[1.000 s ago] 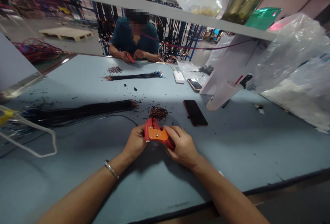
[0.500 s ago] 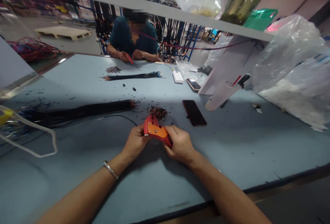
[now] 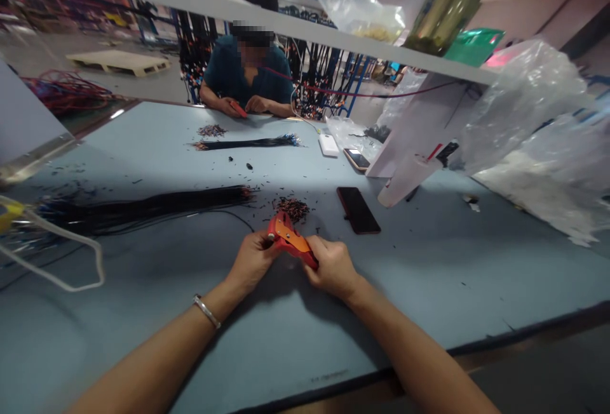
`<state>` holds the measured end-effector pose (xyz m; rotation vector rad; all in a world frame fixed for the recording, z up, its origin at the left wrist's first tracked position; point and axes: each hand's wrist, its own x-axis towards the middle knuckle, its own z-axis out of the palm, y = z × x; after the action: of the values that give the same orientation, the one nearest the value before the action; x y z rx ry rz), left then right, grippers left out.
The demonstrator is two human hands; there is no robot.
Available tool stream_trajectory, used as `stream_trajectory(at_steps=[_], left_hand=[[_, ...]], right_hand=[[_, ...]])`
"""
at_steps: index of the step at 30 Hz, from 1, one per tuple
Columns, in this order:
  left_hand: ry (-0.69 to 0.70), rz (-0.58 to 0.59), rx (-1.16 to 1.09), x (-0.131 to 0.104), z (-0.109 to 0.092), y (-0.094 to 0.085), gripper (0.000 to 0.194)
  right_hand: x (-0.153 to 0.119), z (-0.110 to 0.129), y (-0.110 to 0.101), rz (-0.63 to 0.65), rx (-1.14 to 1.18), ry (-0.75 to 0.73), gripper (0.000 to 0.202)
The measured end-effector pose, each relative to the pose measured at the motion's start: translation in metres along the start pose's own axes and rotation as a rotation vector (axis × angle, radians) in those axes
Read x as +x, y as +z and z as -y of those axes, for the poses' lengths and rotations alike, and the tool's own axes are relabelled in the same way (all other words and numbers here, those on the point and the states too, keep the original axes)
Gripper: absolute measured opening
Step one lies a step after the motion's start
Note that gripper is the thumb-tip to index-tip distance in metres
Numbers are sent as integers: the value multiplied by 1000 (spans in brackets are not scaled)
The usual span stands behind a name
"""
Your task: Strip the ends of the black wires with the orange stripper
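Observation:
My right hand [image 3: 333, 267] is wrapped round the handles of a red and orange wire stripper [image 3: 291, 240]. At the tool's head, my left hand [image 3: 255, 258] is closed in a pinch on a thin black wire [image 3: 236, 214], which runs off to the left. The wire's tip is hidden by the fingers and the tool. Just beyond the stripper lies a heap of short black and copper-coloured scraps [image 3: 291, 209]. A long bundle of black wires [image 3: 157, 209] with copper-coloured ends stretches over the left of the table.
A dark phone [image 3: 358, 209] lies right of the scraps. Across the table [image 3: 429, 287], a co-worker [image 3: 248, 77] holds a red tool near a smaller wire bundle [image 3: 248, 143]. A white wire frame [image 3: 98, 255] stands left; plastic bags [image 3: 519, 103] are at right. A shelf bar [image 3: 305, 20] crosses above.
The wire stripper has turned in my right hand, so its orange side shows narrower. My left hand stays at its head with the wire. The whole view has shifted slightly.

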<state>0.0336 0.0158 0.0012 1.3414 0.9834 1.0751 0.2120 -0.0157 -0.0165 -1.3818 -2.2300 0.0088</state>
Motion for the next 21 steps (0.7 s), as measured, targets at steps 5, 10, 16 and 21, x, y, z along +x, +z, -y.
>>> stream_trajectory(at_steps=[5,10,16,21], left_hand=[[46,-86,96,1,4,-1,26],[99,-248,287,0,6,-4,24],[90,-243,388,0,4,-5,28],[53,-216,324,1,4,-4,31]], right_hand=[[4,2,-8,-22,160,83,16],[6,6,-29,45,880,389,24],[-4,2,-21,213,1936,741,28],[-5,-4,-21,159,2119,832,23]])
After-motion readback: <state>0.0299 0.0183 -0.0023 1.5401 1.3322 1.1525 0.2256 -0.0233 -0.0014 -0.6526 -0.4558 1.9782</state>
